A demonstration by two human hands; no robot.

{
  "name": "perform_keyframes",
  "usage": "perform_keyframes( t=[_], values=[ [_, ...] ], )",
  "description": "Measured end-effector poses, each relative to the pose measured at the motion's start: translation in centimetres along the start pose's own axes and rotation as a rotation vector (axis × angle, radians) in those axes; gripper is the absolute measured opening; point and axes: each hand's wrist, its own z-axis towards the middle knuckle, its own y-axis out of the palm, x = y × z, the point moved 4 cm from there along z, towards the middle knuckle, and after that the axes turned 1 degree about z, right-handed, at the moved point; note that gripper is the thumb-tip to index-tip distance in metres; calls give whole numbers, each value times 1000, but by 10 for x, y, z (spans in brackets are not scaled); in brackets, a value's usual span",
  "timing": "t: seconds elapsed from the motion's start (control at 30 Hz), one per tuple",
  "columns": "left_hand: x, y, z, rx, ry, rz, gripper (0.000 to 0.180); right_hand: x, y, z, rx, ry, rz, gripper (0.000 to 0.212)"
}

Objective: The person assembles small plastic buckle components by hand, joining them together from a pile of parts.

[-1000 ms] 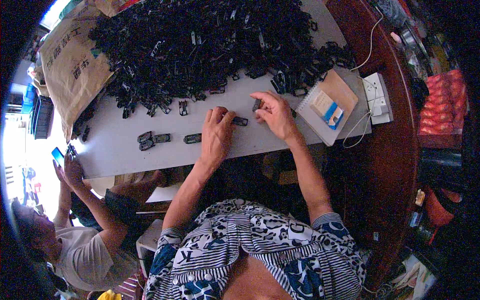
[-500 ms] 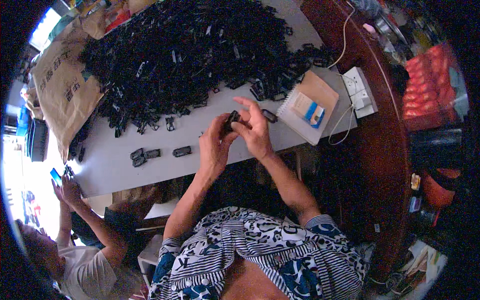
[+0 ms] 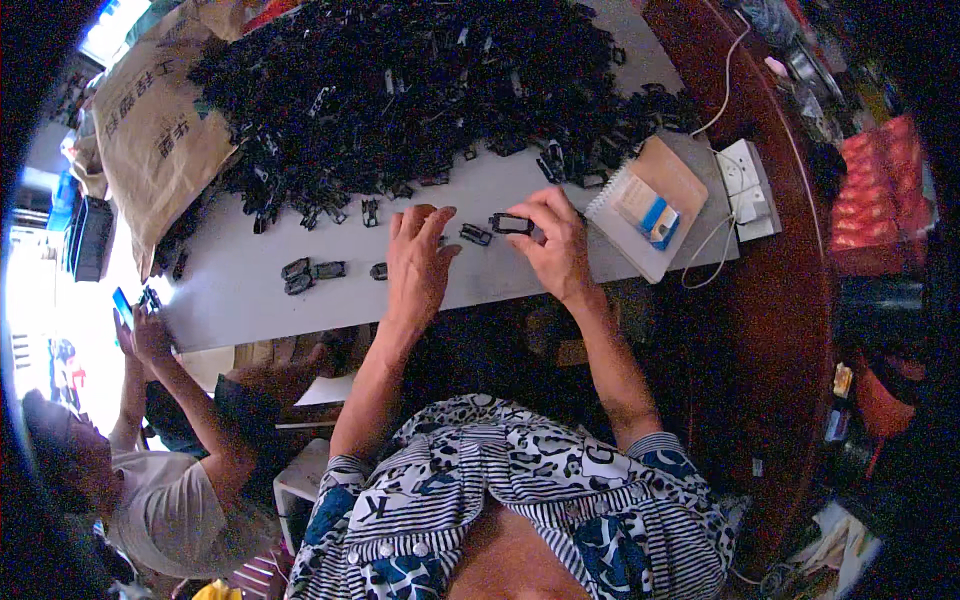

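Note:
Between the thumb and fingers of my right hand (image 3: 558,245) is a small black oblong plastic frame (image 3: 512,224) with a paler middle, held just over the table. My left hand (image 3: 418,262) hovers over the table to its left, palm down, fingers bent and apart from the thumb. Part of a dark piece shows by its thumb; whether it is touched I cannot tell. Another black plastic piece (image 3: 475,234) lies on the white table (image 3: 250,308) between my hands. Several similar pieces (image 3: 298,276) sit grouped at the left, and one more (image 3: 378,271) is beside my left wrist.
A large heap of black plastic parts (image 3: 400,100) covers the far table. A brown sack (image 3: 160,130) leans at its left. Right of my right hand lie a spiral notebook (image 3: 640,220) and a white power strip (image 3: 745,185) with cables. At lower left, another person (image 3: 180,490) holds a phone.
My hands were together around a small dark piece; now they are apart. The right one grips a black frame, while the left has loosened. The whole view has shifted slightly.

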Motion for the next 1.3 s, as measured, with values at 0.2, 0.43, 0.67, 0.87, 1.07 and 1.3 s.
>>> perform_keyframes(
  t=[0.2,0.43,0.67,0.87,1.07,1.3],
  values=[
    [-6,10,0,25,20,84,43,-1,28,-4,6,4,-27,36],
    [-12,25,3,37,53,45,25,-6,39,-12,27,47,-119,35],
    [-11,26,6,25,61,48,21,-6,37,-11,8,-18,-188,36],
    [-6,16,3,22,46,38,27,-10,36,-5,-92,7,-236,37],
    [-14,-44,-36,205,-82,102,35,-8,35,-2,-187,-53,-245,34],
    [-35,-37,-92,225,-353,-63,32,-13,68,22,-215,-79,-188,30]
  ],
)
